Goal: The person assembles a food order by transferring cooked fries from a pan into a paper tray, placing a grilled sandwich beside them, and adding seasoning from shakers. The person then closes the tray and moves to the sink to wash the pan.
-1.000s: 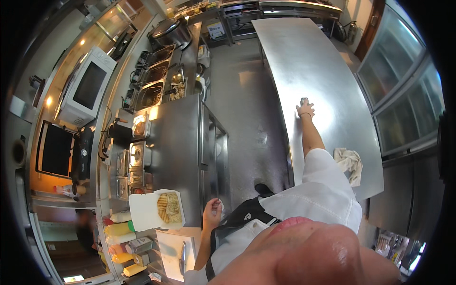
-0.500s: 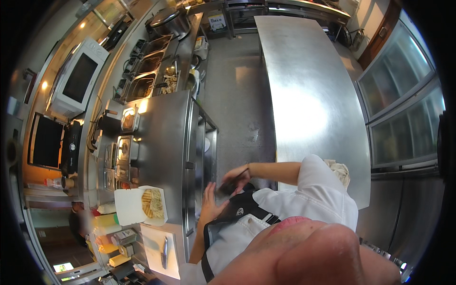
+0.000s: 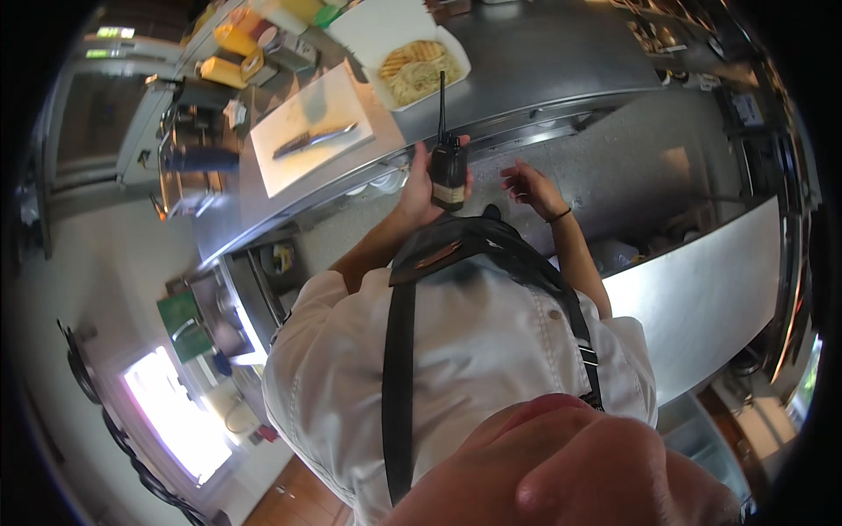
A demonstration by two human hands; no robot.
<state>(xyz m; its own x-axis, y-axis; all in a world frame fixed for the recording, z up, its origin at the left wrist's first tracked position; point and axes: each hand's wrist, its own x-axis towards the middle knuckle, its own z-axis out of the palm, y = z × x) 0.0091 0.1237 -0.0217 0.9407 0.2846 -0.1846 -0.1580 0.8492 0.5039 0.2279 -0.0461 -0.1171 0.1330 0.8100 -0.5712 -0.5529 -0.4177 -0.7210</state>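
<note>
A black two-way radio [image 3: 449, 171] with a long antenna stands upright in my left hand [image 3: 418, 190], its thumb along one side and fingers wrapped round the other. To the right, apart from the radio, my right hand [image 3: 531, 189] holds nothing; its fingers are loosely bent and spread. Beyond the radio, an open white takeout box [image 3: 466, 54] on the counter contains grilled slices and a pale, noodle-like food. A knife [image 3: 314, 138] lies on a white cutting board [image 3: 274, 169] to the left of the box.
The steel counter [image 3: 517, 66] runs across ahead of my hands. Yellow and orange bottles [image 3: 235, 40] are clustered at the far left. A steel worktable [image 3: 702, 298] stands on my right, with grey floor [image 3: 614, 158] between it and the counter.
My view and body have turned left toward the counter. The hands, close together before with a blurred dark object between them, are now apart, and the radio is in my left hand.
</note>
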